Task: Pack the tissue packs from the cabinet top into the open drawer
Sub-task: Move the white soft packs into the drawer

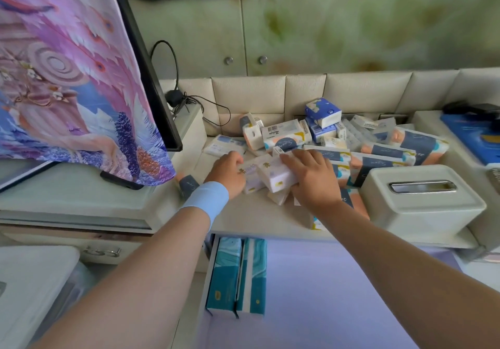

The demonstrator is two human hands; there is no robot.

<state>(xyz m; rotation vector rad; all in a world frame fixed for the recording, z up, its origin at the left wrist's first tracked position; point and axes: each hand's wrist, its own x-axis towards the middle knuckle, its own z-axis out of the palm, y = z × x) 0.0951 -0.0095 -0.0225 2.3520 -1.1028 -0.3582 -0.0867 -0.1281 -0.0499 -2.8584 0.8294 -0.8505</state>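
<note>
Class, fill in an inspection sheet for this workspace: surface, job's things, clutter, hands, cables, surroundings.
Surface: pale cabinet top, crowded toward the back and right.
Job's things: tissue packs heaped on it; two teal packs stand left in the open drawer.
Clutter: white tissue box, right.
Hands: left hand and right hand hold small white packs.
Cables: black cable and plug, back left.
Surroundings: cloth-draped screen left; padded wall behind.
</note>
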